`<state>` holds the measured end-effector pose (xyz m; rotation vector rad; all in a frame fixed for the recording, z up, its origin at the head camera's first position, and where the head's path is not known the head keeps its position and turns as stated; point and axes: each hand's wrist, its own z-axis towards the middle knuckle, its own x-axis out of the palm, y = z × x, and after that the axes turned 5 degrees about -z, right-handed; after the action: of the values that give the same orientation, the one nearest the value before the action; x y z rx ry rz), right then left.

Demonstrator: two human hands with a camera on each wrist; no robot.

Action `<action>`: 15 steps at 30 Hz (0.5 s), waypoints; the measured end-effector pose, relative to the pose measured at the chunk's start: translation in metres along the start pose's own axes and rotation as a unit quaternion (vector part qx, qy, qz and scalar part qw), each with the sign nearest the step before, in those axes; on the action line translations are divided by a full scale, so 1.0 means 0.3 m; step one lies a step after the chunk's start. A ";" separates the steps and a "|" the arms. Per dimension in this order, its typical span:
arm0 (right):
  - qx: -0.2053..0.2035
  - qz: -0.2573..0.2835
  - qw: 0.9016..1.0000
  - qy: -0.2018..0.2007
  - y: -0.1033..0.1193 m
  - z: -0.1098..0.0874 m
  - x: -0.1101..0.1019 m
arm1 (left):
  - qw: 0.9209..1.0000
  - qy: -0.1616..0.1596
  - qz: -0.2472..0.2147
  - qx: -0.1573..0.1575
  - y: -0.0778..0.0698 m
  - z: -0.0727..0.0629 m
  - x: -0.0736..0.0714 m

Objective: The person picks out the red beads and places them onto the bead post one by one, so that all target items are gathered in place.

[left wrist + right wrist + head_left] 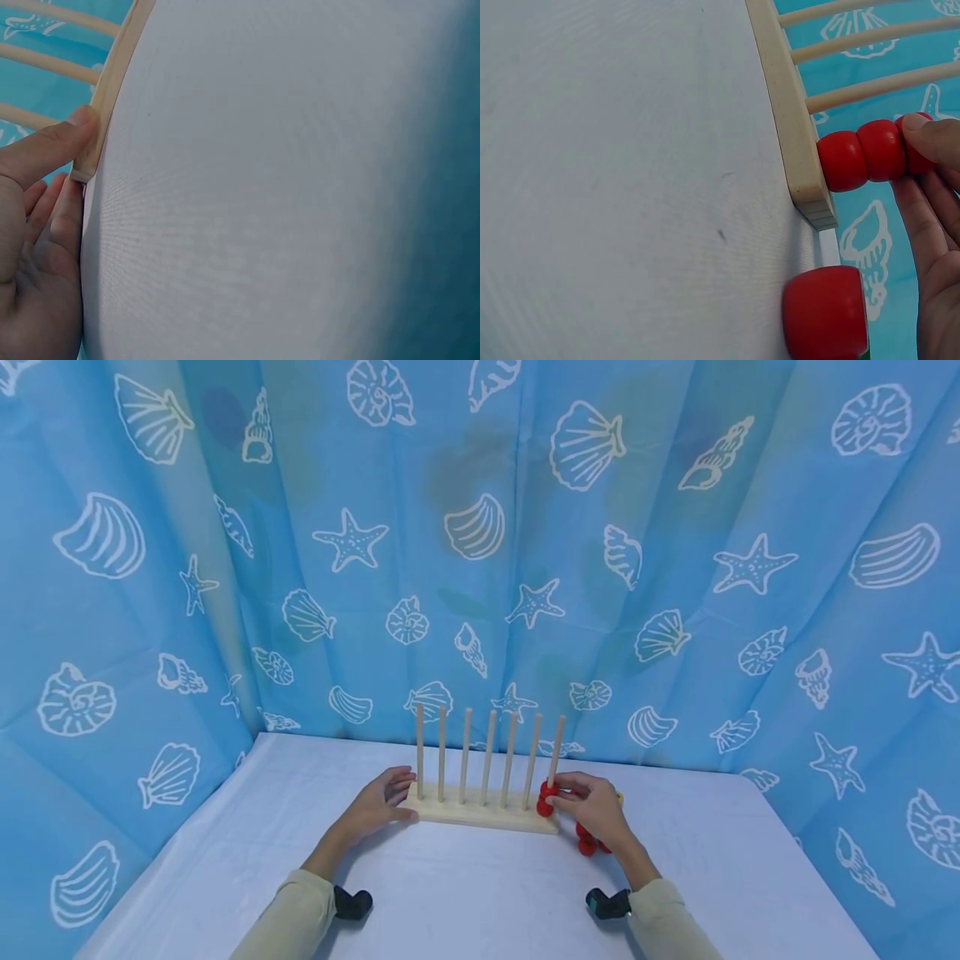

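A pale wooden rack point(480, 814) with a row of upright pegs stands on the table. At its left end my left hand point(375, 806) holds the base, with the thumb point(81, 118) on the front face and the other fingers around the end. My right hand point(596, 810) is at the rightmost peg point(557, 750). Its thumb and fingers pinch a red bead point(919, 159) on that peg. Two more red beads, a lower one point(843, 161) against the base and a middle one point(882, 150), are stacked beneath it. The other pegs carry no beads.
Loose red beads point(587, 845) lie right of the rack, partly hidden by my right hand; a bit of yellow point(620, 797) shows behind it. A white cloth point(465, 893) covers the table. A blue shell-print curtain point(420, 568) hangs close behind the rack.
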<state>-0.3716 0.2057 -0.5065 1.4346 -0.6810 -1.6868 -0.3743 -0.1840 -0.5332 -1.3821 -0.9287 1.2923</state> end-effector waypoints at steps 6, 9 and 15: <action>0.006 0.005 1.000 -0.003 0.002 -0.005 -0.002 | 1.000 -0.001 -0.003 -0.003 -0.005 -0.001 0.003; 0.002 0.006 1.000 -0.003 0.001 -0.004 0.000 | 1.000 -0.003 -0.004 -0.003 -0.004 0.000 0.002; 0.011 0.011 1.000 -0.002 0.003 -0.003 0.004 | 1.000 -0.002 -0.001 -0.005 -0.009 -0.003 -0.001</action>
<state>-0.3706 0.2043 -0.5065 1.4335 -0.7169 -1.6703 -0.3731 -0.1839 -0.5306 -1.3853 -0.9407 1.2908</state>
